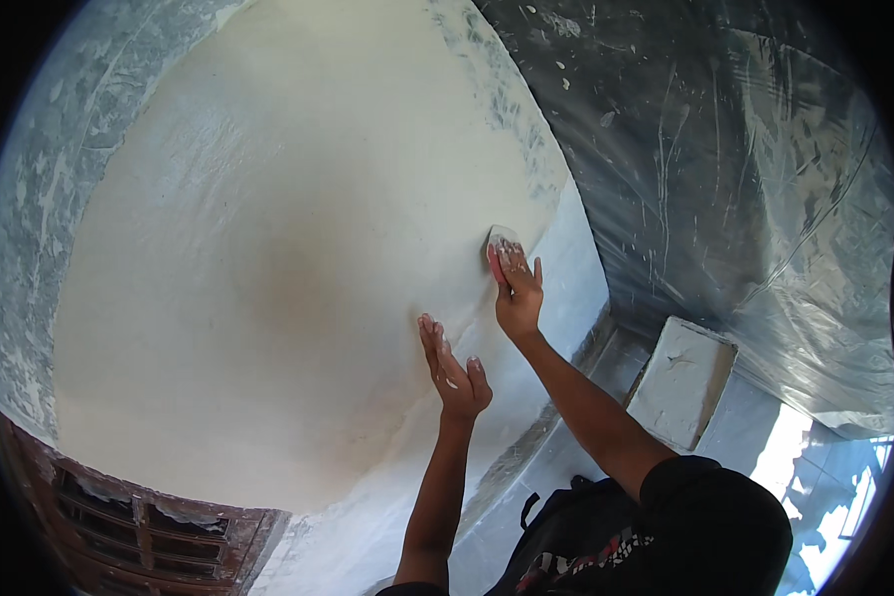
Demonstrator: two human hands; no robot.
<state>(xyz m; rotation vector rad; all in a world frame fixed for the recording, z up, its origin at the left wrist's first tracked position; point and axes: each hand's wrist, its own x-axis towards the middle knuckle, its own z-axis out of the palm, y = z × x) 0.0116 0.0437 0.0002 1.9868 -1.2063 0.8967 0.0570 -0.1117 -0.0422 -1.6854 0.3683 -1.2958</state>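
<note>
My right hand (pixel 520 288) grips a putty knife (pixel 497 238) with a pale blade and a pinkish-red part by the fingers. Its blade lies against or very close to the cream-coated wall (pixel 298 248), near the coating's right edge. White smears mark the fingers. Lower and to the left, my left hand (pixel 454 375) is held up empty, fingers stretched and thumb apart, with white compound on it. Whether it touches the wall I cannot tell. The coating looks smooth, with patchy grey-blue areas towards the upper right.
On the floor at right sits a shallow rectangular tray (pixel 680 387) holding white compound. Dark plastic sheeting (pixel 685 149), spattered white, hangs along the right side. A brown wooden frame with panes (pixel 139 526) stands at lower left. Bright light falls on the floor at lower right.
</note>
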